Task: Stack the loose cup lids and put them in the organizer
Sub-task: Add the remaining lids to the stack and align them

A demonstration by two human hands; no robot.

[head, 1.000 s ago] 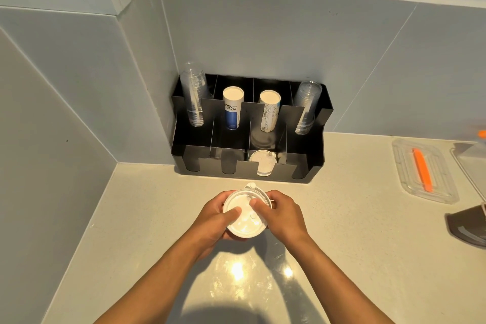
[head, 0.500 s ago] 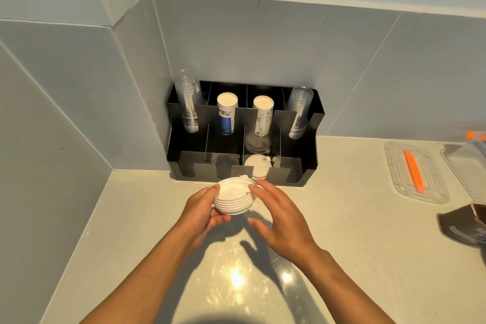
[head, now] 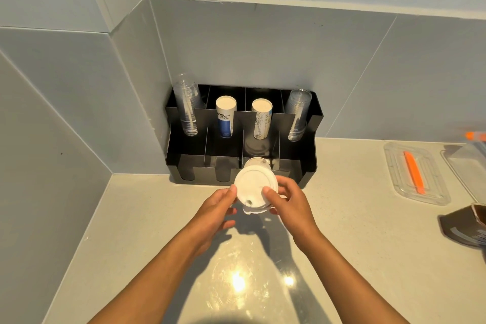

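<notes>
Both hands are holding a stack of white lids (head: 253, 189) above the counter (head: 368, 258), just in front of the black organizer (head: 302, 166). The left hand (head: 217, 209) is cupping the stack's left edge, thumb tip touching the rim, fingers curling under. The right hand (head: 289, 201) is gripping the right side, thumb lying on the top lid, fingers wrapping beneath. The stack is tilting so that its flat top is facing the camera, with a small sip hole showing near the lower edge; lower lids are peeking out below it.

More white lids (head: 259, 162) are sitting in the organizer's front row, in the third slot from the left, partly hidden behind the held stack. In the back row, two stacks of clear cups (head: 188, 108) are standing upside down in the outer compartments, and two paper cup stacks (head: 225, 118) are standing in the middle ones.

At the right, a clear tray (head: 426, 192) holding an orange stick (head: 414, 175) is lying on the counter, well apart from the hands, and a brown box (head: 465, 229) is showing at the edge.
</notes>
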